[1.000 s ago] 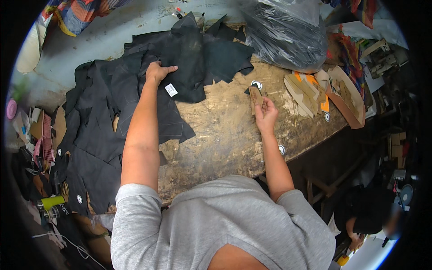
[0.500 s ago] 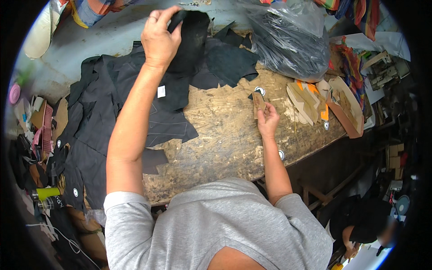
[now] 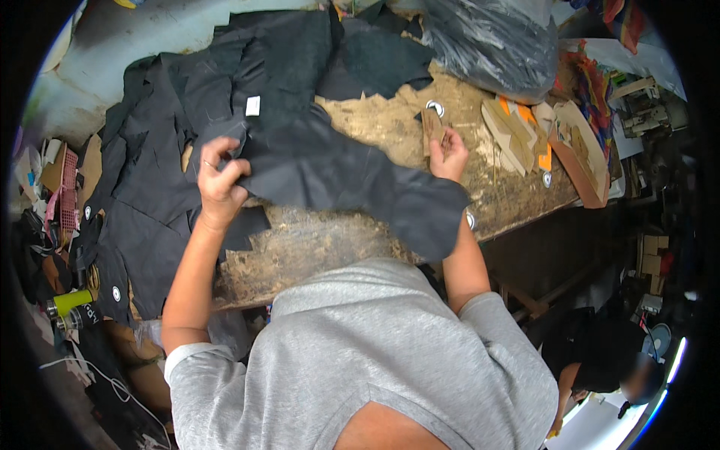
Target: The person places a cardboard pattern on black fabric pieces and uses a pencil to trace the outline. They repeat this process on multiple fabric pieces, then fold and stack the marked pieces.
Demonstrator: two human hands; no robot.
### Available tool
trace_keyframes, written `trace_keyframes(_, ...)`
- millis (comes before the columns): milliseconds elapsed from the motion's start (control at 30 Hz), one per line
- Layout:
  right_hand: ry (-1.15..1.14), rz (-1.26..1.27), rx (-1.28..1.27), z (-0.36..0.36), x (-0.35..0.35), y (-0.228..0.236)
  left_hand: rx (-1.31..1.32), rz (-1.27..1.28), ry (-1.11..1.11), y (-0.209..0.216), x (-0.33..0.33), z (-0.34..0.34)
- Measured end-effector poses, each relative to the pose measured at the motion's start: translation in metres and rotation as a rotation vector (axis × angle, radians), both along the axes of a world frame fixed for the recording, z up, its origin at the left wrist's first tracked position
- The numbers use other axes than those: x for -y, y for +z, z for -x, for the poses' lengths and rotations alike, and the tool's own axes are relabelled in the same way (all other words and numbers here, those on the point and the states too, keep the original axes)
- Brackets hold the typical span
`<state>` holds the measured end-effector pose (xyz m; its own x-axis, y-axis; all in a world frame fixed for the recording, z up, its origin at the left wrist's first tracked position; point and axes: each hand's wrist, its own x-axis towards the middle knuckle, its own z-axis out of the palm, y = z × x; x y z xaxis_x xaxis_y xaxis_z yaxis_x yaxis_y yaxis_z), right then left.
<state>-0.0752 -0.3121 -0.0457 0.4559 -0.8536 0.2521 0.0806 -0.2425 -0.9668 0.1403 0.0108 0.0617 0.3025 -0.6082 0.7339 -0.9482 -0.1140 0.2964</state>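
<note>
Black piece pinched at its left end by our left hand, we note its long axis running toward four o'clock, free end before our right forearm, while our right hand pinches a card pointing toward eleven.

Sheets: table's left half
Bag: table's far edge
Box: table's right end
Bottle: left of table, perhaps lower
</note>
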Motion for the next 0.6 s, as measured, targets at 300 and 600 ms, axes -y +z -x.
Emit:
trace_keyframes(300, -0.044, 0.114, -0.025, -0.005, 0.005, -0.014, -0.928, 0.0, 0.264, -0.091, -0.074, 0.01)
trace_keyframes(600, 0.146, -0.234, -0.174, 0.013, 0.027, 0.035, -1.068, -0.08, 0.243, -0.073, -0.041, 0.023)
